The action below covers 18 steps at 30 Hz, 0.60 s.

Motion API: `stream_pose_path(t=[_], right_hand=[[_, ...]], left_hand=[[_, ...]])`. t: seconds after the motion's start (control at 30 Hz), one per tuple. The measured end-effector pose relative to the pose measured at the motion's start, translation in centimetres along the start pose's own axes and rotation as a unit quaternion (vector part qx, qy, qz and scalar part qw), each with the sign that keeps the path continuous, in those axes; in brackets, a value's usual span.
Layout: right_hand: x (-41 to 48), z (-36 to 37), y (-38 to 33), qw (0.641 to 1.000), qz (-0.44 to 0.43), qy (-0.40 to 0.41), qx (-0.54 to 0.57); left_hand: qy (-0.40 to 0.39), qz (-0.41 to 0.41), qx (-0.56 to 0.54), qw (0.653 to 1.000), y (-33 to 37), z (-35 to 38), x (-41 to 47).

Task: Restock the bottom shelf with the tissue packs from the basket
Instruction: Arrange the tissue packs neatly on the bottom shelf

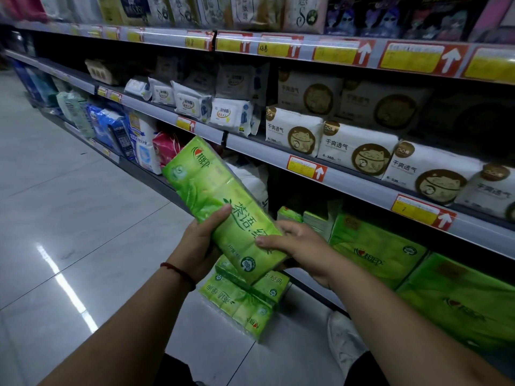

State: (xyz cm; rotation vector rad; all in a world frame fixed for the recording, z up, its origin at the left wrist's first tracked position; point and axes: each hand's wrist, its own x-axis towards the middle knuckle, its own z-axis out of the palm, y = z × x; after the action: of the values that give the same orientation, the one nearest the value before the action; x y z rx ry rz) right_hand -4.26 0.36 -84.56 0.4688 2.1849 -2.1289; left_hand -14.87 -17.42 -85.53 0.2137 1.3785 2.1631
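Note:
I hold a long green tissue pack [220, 204] tilted in the air in front of the shelves. My left hand [202, 240] grips its near left edge, thumb on top. My right hand [298, 246] grips its near right end. Below it, two more green tissue packs [242, 302] lie stacked on the floor tiles. The bottom shelf [315, 291] to the right holds big green tissue packs [373, 246] and small green packs [289, 214] further back. No basket is in view.
Above, the middle shelf [334, 179] carries white packs with a cat logo [356, 149] and wet wipes [231, 114]. Blue and white packs [125, 135] fill the bottom shelf to the left. My white shoe [345, 338] rests by the shelf base. Glossy floor tiles [69, 218] stretch left.

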Motion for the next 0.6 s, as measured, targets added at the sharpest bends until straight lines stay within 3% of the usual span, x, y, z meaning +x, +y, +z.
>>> stream_pose_path(t=[0.23, 0.43, 0.6], right_hand=[[0.0, -2.4, -0.9, 1.000, -0.011, -0.008, -0.016], [0.6, -3.0, -0.7, 0.993, -0.010, 0.072, 0.097], [0.1, -2.1, -1.1, 0.989, -0.001, 0.039, 0.143]], left_hand=[[0.016, 0.024, -0.130, 0.991, 1.4, -0.9, 0.4], [0.087, 0.016, -0.198, 0.976, 1.3, -2.2, 0.6], [0.065, 0.001, -0.205, 0.977, 1.7, -3.4, 0.2]])
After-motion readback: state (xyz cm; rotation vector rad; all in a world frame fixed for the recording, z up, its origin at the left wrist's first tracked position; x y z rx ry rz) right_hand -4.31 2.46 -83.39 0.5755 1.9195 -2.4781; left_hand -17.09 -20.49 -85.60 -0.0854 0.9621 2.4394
